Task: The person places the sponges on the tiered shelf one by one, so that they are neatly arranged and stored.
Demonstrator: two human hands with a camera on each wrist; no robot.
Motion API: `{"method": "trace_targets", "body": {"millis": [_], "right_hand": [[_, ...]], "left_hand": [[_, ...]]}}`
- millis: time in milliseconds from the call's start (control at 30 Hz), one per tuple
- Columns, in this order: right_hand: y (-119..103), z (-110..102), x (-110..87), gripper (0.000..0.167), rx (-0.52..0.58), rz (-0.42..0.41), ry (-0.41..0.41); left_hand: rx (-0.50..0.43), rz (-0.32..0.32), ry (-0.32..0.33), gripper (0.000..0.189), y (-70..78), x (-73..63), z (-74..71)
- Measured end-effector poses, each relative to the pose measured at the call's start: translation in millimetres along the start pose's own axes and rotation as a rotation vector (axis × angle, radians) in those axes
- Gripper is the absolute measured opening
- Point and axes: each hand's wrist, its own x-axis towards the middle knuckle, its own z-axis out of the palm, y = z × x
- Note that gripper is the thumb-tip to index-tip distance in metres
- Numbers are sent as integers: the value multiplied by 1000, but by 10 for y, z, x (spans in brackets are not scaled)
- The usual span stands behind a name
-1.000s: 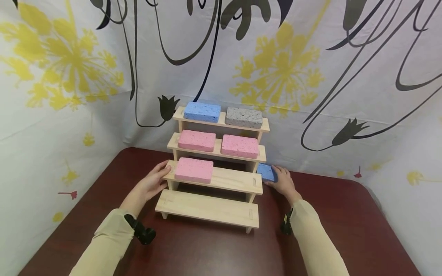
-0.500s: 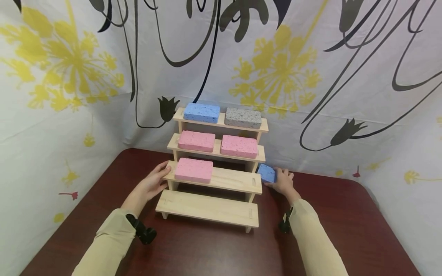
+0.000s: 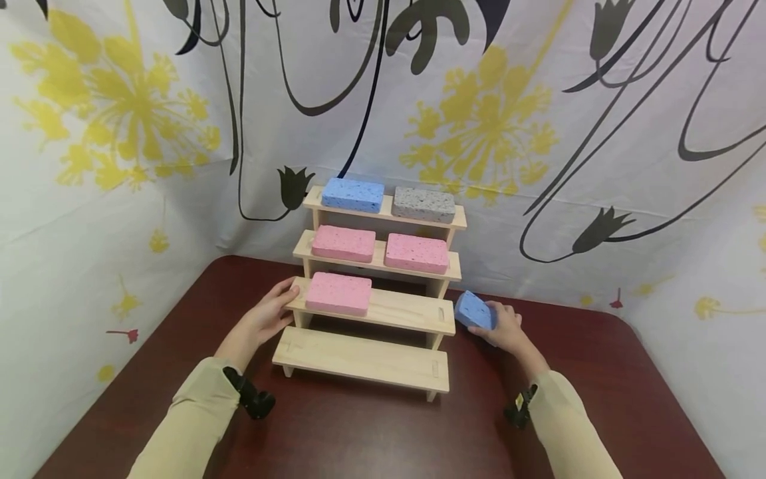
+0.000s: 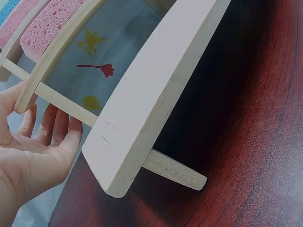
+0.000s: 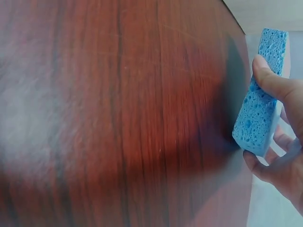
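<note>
A stepped wooden stand [image 3: 359, 359] rises in several tiers at the middle of the table. My left hand [image 3: 269, 316] holds its left end at the second tier from the bottom; in the left wrist view the thumb lies at the tier's end and the curled fingers sit under it, by the side strut. Right of the stand, my right hand [image 3: 505, 327] grips a blue sponge [image 3: 474, 311], thumb on one face and fingers on the far side. In the right wrist view that blue sponge [image 5: 258, 111] is tilted, its shadow falling on the table.
A blue sponge [image 3: 353, 195] and a grey sponge [image 3: 423, 204] lie on the top tier. Below are two pink sponges, left [image 3: 344, 244] and right [image 3: 417, 253]; another pink sponge [image 3: 338, 294] is one tier lower. A patterned cloth [image 3: 335, 133] hangs behind the dark red table [image 3: 383, 432].
My right hand has drawn the blue sponge a little right and toward me, away from the stand's side, and turned it. The left hand keeps its place on the stand.
</note>
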Motion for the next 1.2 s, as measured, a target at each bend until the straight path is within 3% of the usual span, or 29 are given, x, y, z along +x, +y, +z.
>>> {"method": "trace_targets", "body": {"millis": [233, 467, 600, 933, 1200], "right_hand": [[33, -110, -113, 78, 39, -22, -15], [-3, -271, -226, 75, 78, -160, -3], [-79, -368, -323, 75, 107, -200, -24], [-456, -540, -571, 72, 92, -334, -21], [-862, -562, -643, 72, 29, -460, 71]], "left_hand": [[9, -7, 4, 66, 13, 11, 0], [9, 0, 5, 68, 43, 23, 19], [16, -6, 4, 69, 31, 15, 12], [20, -6, 0, 71, -28, -32, -5], [25, -2, -3, 71, -3, -10, 10]]}}
